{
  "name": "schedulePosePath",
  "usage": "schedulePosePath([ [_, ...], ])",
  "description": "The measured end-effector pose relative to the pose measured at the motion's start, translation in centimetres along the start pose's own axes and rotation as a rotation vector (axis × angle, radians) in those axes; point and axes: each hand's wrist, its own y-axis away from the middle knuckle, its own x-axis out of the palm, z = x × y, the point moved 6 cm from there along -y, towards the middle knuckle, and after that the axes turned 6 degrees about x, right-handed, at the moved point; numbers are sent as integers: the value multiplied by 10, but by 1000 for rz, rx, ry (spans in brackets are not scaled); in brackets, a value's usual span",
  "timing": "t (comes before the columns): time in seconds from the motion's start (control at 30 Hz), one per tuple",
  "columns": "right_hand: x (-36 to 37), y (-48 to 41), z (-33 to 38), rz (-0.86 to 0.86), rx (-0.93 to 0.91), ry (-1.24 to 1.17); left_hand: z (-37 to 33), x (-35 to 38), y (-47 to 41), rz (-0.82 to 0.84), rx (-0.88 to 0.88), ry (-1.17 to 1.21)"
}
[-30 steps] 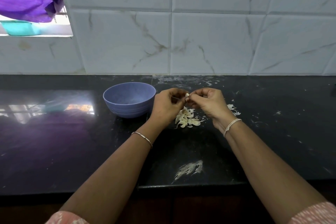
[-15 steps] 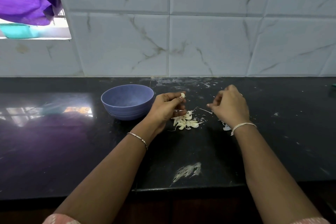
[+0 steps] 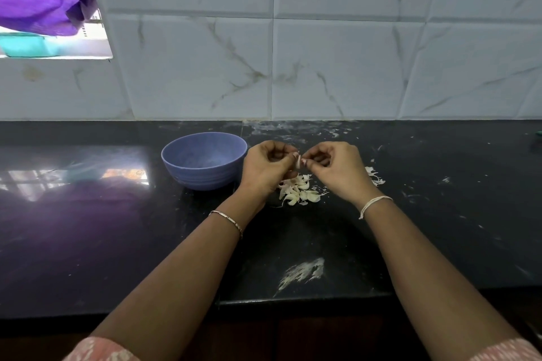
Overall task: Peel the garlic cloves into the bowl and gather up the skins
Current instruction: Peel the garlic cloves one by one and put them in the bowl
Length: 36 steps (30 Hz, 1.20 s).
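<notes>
Clove: one garlic clove (image 3: pixel 298 161) is held in the air just right of the bowl (image 3: pixel 202 177).
Left grip (image 3: pixel 268 167): fingers curled, pinching the clove's left side.
Right grip (image 3: pixel 334 170): fingertips pinched on the clove's right edge, apparently on its skin.
Pile (image 3: pixel 299 192): cloves lie on the desk (image 3: pixel 88 243), just right of the bowl and below both hands.
Skins (image 3: pixel 374 176): scraps lie farther right of the bowl.
Bowl contents: cannot tell.
Doing it well: probably steady the clove with the left, lift a loose edge, strip lengthwise, and drop the skin onto the scraps so gathering stays easy.
</notes>
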Motion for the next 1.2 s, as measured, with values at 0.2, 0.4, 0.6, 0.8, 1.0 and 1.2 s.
schedulePosePath([
  [0.2,7,-1,-6,54,103,-97,0,0,1,43,24,-33],
  [0.4,2,0,-11,103,36,150,4,-7,-3,143,25,-409],
  [0.6,16,10,-7,353,37,233,-1,-2,1,295,138,-843],
  [0.8,15,11,-4,314,-2,301,-5,-5,1,285,192,-877],
  [1.0,-8,11,-3,227,-14,219,-10,1,4,327,255,-827],
  [1.2,-4,38,-2,369,-74,442,-13,6,8,348,315,-826],
])
